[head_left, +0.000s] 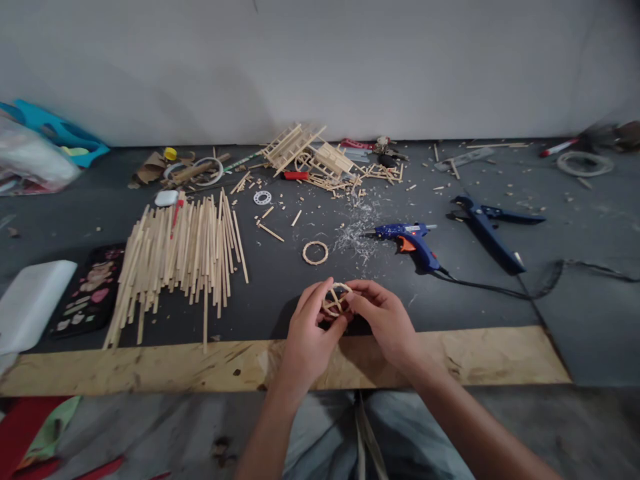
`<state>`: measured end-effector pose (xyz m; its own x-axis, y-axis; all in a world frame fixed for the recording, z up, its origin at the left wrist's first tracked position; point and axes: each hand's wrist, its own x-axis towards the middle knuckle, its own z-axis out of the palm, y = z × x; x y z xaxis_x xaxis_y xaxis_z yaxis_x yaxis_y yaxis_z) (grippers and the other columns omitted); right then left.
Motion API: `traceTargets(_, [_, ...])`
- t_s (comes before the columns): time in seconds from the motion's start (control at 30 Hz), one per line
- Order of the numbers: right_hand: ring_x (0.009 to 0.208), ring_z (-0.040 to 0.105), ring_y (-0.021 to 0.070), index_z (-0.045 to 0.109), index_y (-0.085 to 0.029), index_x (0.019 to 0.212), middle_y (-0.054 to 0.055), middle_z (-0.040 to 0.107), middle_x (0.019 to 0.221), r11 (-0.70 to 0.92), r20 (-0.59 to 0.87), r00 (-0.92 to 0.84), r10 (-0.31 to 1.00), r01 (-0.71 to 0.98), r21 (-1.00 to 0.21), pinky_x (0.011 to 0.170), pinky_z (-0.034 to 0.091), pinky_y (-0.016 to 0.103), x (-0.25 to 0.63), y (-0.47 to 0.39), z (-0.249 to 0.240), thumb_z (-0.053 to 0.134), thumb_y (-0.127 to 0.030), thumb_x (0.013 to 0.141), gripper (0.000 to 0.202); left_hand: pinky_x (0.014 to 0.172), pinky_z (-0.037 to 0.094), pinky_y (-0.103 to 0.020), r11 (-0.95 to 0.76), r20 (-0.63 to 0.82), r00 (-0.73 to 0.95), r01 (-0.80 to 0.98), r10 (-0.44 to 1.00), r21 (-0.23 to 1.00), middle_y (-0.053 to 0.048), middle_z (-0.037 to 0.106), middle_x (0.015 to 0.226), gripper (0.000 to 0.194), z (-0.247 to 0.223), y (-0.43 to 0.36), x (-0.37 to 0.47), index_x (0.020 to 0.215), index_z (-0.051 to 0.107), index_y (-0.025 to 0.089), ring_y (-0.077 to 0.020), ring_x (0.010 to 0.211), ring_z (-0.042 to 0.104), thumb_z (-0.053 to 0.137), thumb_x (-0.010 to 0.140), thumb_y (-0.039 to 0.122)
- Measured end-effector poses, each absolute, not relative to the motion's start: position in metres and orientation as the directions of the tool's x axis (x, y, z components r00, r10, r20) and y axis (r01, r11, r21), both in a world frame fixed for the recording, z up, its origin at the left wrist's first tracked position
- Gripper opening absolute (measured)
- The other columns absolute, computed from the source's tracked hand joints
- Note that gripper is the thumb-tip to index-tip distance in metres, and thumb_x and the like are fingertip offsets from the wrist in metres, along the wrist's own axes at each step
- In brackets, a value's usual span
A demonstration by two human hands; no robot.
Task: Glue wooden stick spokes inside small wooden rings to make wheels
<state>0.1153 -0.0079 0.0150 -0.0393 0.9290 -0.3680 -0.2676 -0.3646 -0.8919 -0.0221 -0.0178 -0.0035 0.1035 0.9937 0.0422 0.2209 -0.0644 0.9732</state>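
Note:
Between my two hands is a small wooden wheel (337,300), a ring with crossed stick spokes inside. My left hand (313,327) grips its left and lower edge with the thumb and fingers. On the other side my right hand (383,317) pinches the rim, its thumb over the face of the wheel. The fingers behind the wheel are partly hidden. A similar wooden ring (315,253) without spokes lies flat on the dark tabletop just beyond my hands. To the right rests a blue glue gun (407,241) with an orange trigger.
Many thin wooden sticks (185,250) lie in a pile at left, beside a phone (90,287) and a white box (37,300). Dark blue cutters (493,233) lie right. Wooden models (295,150), offcuts and a white perforated disc (263,198) sit further back. A cord (495,290) crosses the right side.

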Motion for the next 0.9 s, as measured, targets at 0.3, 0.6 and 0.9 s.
traceTargets(0.3, [0.07, 0.06, 0.0135, 0.063, -0.017, 0.082, 0.002, 0.066, 0.078, -0.497, -0.455, -0.2, 0.868, -0.342, -0.798, 0.073, 0.047, 0.029, 0.123, 0.0, 0.021, 0.065, -0.028, 0.072, 0.015, 0.082, 0.055, -0.034, -0.081, 0.058, 0.096, 0.254, 0.994, 0.964, -0.009, 0.05, 0.123, 0.05, -0.004, -0.018, -0.022, 0.126, 0.049, 0.027, -0.0217, 0.105, 0.058, 0.062, 0.078, 0.023])
traceTargets(0.6, [0.07, 0.061, 0.0139, 0.06, -0.017, 0.076, 0.002, 0.065, 0.075, -0.495, -0.458, -0.189, 0.869, -0.321, -0.808, 0.071, 0.047, 0.029, 0.124, 0.0, 0.025, 0.064, -0.024, 0.071, 0.01, 0.085, 0.053, -0.033, -0.096, 0.067, 0.116, 0.258, 0.991, 0.961, -0.008, 0.049, 0.124, 0.052, -0.005, -0.019, -0.023, 0.127, 0.048, 0.028, -0.0202, 0.107, 0.057, 0.058, 0.078, 0.015])
traceTargets(0.9, [0.068, 0.06, 0.0125, 0.06, -0.016, 0.074, 0.0, 0.064, 0.072, -0.487, -0.442, -0.206, 0.873, -0.313, -0.815, 0.073, 0.047, 0.029, 0.126, 0.001, 0.027, 0.064, -0.02, 0.069, 0.008, 0.084, 0.054, -0.034, -0.036, 0.004, 0.122, 0.255, 0.993, 0.966, -0.007, 0.056, 0.12, 0.054, -0.008, -0.019, -0.024, 0.128, 0.048, 0.029, -0.0197, 0.099, 0.062, 0.059, 0.077, 0.016])
